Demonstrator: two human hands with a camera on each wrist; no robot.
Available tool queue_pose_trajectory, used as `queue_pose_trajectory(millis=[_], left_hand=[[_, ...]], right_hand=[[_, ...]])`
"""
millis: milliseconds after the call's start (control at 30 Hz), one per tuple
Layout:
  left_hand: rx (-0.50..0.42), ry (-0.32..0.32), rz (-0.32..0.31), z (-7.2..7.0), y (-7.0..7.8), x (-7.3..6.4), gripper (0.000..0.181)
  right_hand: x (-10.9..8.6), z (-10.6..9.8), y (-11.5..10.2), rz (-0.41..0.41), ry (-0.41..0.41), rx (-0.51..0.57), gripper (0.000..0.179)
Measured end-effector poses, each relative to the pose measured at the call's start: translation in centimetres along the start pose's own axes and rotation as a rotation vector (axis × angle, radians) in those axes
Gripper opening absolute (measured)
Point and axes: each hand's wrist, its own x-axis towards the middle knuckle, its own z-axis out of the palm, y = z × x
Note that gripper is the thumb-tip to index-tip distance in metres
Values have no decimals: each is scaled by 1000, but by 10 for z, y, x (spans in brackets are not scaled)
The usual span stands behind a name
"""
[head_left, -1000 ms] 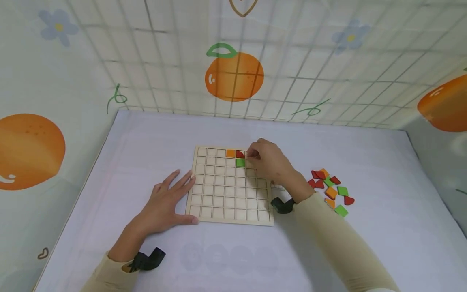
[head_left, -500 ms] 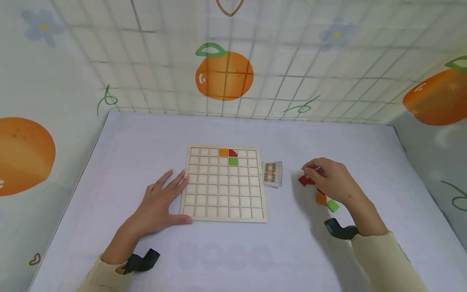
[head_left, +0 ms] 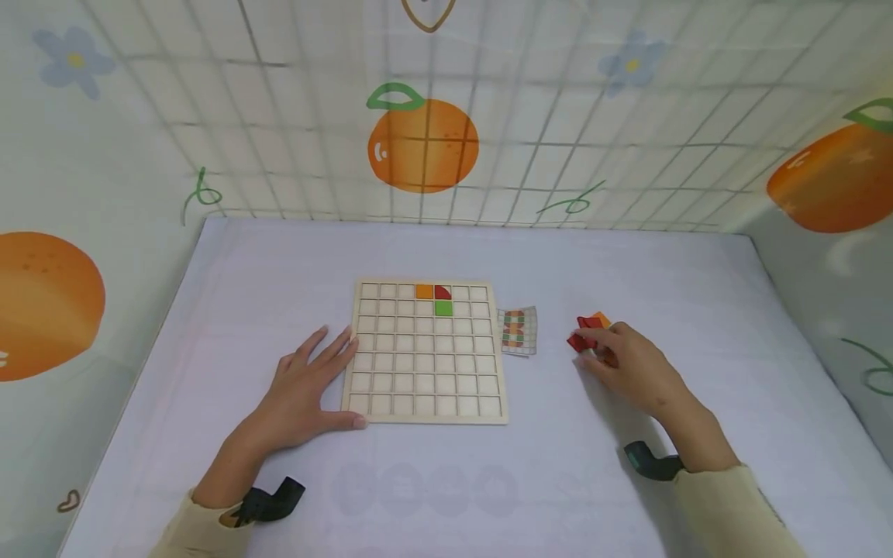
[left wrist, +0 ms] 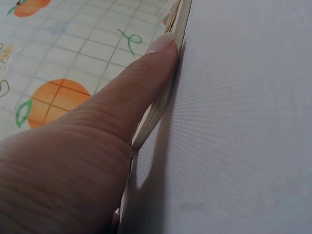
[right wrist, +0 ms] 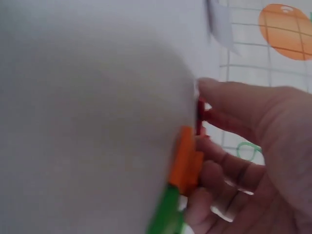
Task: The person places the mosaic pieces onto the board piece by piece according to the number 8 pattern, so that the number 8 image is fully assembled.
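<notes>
Bare table (head_left: 432,457) gave room to pass across the lower centre of the frame, and another strip ran between the grid board (head_left: 427,364) and the upright printed backdrop (head_left: 523,116), which walled off the top. At centre left, the left hand (head_left: 303,395) blocked the board's left edge. The card (head_left: 519,332) lay just beside its right edge, with a gap before the red pieces (head_left: 583,342); the right hand (head_left: 635,370) obstructed access to those from the lower right.
</notes>
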Motion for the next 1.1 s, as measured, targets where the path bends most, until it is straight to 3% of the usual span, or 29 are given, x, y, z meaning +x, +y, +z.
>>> queue_pose_trajectory(millis=[233, 700, 1100], left_hand=[[1, 8, 2, 0, 2, 0, 115], [-1, 8, -3, -1, 0, -1, 115], [3, 5, -8, -1, 3, 0, 115]], right_hand=[[6, 2, -2, 5, 38, -7, 30], [16, 2, -9, 229, -74, 111, 38], [6, -3, -8, 214, -25, 138, 30]])
